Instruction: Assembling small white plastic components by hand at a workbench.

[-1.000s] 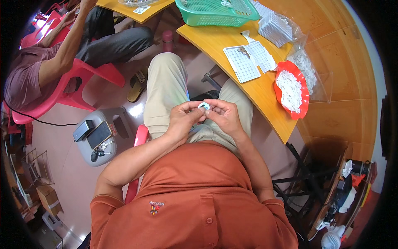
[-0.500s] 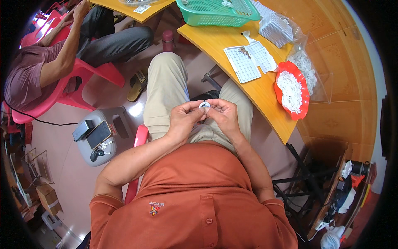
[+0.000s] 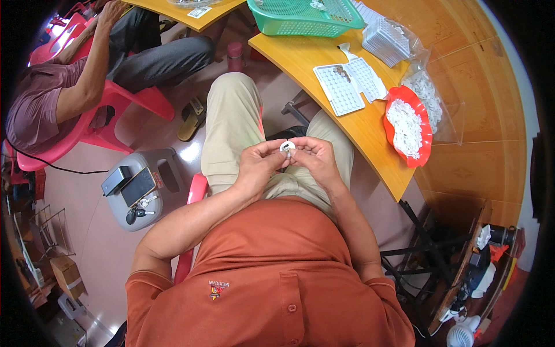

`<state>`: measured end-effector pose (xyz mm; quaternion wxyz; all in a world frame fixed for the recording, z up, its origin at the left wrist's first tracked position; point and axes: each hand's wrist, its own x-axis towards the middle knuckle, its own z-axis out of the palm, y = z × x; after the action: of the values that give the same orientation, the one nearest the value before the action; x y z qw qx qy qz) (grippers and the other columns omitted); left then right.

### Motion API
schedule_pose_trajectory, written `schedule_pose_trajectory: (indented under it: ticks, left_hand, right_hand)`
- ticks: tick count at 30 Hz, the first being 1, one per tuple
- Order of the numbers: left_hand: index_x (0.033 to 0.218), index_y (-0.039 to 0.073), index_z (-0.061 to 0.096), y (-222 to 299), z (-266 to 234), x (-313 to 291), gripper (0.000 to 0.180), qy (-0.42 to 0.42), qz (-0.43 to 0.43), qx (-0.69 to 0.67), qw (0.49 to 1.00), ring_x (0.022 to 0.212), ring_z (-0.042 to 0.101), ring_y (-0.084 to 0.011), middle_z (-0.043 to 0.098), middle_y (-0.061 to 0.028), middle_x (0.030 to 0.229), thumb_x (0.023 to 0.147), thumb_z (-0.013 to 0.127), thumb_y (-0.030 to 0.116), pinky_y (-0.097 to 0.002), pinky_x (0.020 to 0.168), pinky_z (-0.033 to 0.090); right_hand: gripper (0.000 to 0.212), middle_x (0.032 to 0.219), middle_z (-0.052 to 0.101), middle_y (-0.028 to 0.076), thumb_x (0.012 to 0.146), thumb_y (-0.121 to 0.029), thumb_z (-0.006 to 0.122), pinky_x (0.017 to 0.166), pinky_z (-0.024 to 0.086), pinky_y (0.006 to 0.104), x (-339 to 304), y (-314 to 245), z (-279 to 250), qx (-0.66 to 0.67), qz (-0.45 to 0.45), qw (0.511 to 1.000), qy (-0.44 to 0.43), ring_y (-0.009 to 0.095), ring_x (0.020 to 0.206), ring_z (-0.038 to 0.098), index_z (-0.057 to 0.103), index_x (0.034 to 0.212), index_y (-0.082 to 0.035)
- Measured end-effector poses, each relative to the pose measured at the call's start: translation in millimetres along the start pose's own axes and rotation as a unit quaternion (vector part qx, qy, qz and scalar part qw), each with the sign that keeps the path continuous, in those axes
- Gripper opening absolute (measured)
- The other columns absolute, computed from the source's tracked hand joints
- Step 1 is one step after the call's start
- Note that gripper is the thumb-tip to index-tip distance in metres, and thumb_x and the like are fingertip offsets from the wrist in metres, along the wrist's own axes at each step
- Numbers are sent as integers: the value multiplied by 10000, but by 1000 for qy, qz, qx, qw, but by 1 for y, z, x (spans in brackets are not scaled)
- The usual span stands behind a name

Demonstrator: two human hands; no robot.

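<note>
Above my lap, a small white round disc (image 3: 287, 145) is pinched between the fingertips of both hands. My left hand (image 3: 258, 166) grips its left side, thumb and forefinger closed on it. On the other side my right hand (image 3: 317, 162) closes thumb and fingers on the same disc. A dark spot shows on its face near the thumbs; the detail is too small to make out. To the right on the yellow table (image 3: 289, 51) lies a white tray (image 3: 340, 92) with rows of round pockets and a few brownish bits at its upper end.
A red dish (image 3: 425, 144) of small white pieces stands at the table's right edge, beside a clear bag (image 3: 426, 95) of white parts. Stacked white trays (image 3: 386, 41) and a green basket (image 3: 306, 20) are farther back. At left, a grey stool (image 3: 130, 213) bears a phone; another person (image 3: 52, 104) sits beyond.
Both hands have shifted very slightly to the right with the disc. The disc looks a little turned, with more of its white face and a dark spot showing.
</note>
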<state>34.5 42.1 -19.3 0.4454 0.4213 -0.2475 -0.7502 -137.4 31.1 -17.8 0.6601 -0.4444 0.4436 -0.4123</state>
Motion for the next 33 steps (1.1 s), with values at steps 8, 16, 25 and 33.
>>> schedule_pose_trajectory:
  ticks: [8, 16, 25, 33]
  left_hand:
    - [1111, -11, 655, -1, -3, 2, 225, -4, -9, 16, 1000, 735, 620, -82, 675, -36, 880, 888, 627, 1, -194, 653, 496]
    - [1126, -14, 650, -1, 0, 0, 245, 8, 1, 12, 1000, 727, 612, -73, 682, -42, 873, 884, 624, 4, -189, 633, 472]
    - [1114, -20, 651, 2, 2, -2, 237, -1, 17, 20, 1000, 718, 602, -72, 675, -39, 860, 881, 628, 18, -201, 621, 476]
    - [1086, -33, 655, -2, -1, -1, 219, 8, 41, 30, 999, 733, 622, -96, 678, -63, 876, 902, 652, 86, -223, 651, 519]
  right_hand:
    - [203, 887, 683, 115, 903, -19, 586, 678, 552, 258, 0, -3, 0, -9, 4, 1000, -4, 153, 756, 679, 602, 1083, 72]
    - [149, 829, 683, 119, 858, 7, 624, 653, 555, 263, 1, 0, 2, -28, 6, 999, 23, 150, 710, 673, 613, 988, 79]
    - [146, 811, 685, 104, 851, -8, 633, 646, 537, 246, 0, -6, 5, -20, 6, 999, 34, 142, 697, 672, 630, 972, 74]
    - [150, 866, 689, 108, 863, 14, 611, 665, 539, 249, -1, 0, 5, -11, -9, 1000, 12, 142, 738, 676, 628, 1002, 67]
